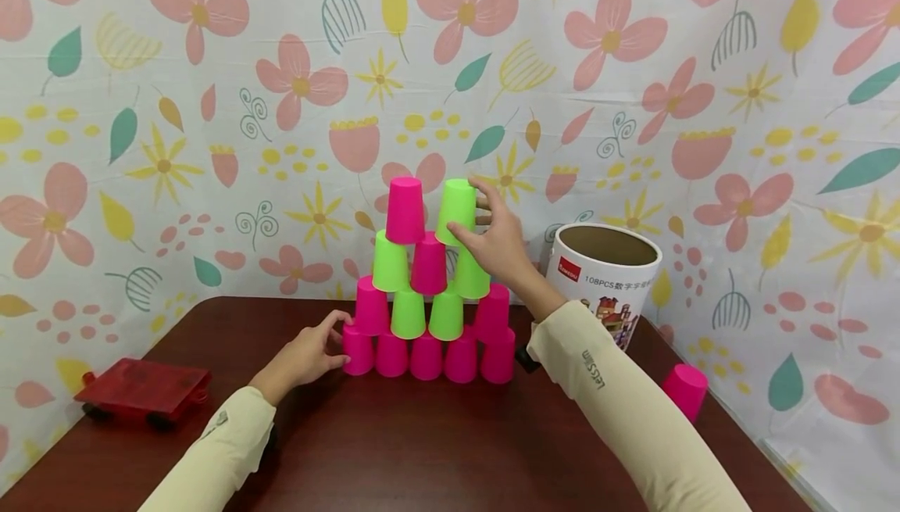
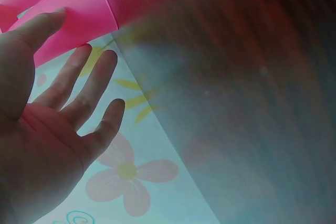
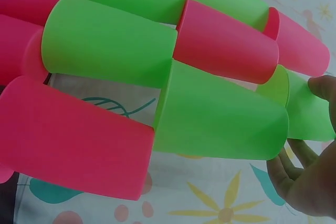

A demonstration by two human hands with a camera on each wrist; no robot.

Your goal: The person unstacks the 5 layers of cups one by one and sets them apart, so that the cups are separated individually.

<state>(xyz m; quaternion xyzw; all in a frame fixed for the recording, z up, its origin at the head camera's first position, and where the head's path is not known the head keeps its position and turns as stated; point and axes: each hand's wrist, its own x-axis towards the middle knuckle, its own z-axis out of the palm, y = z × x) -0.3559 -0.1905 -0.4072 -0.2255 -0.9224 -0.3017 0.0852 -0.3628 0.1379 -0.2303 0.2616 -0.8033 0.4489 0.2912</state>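
A pyramid of upside-down plastic cups stands on the table. Its base is a row of several pink cups (image 1: 426,357), with mixed pink and green rows above. My right hand (image 1: 501,240) pinches a green cup (image 1: 457,207) between thumb and fingers, close over the third row and right of the top pink cup (image 1: 405,211). In the right wrist view, this held green cup (image 3: 310,108) overlaps the top of another green cup (image 3: 223,114). Low on the left, my left hand (image 1: 307,352) has its thumb on the end pink cup (image 1: 358,352), its other fingers loosely extended.
A white bucket (image 1: 573,270) with a brown inside stands behind my right forearm. A lone pink cup (image 1: 685,391) sits near the table's right edge. At the left lies a red translucent wheeled cart (image 1: 144,387). A flowered cloth (image 1: 281,145) hangs behind the dark table (image 1: 422,449).
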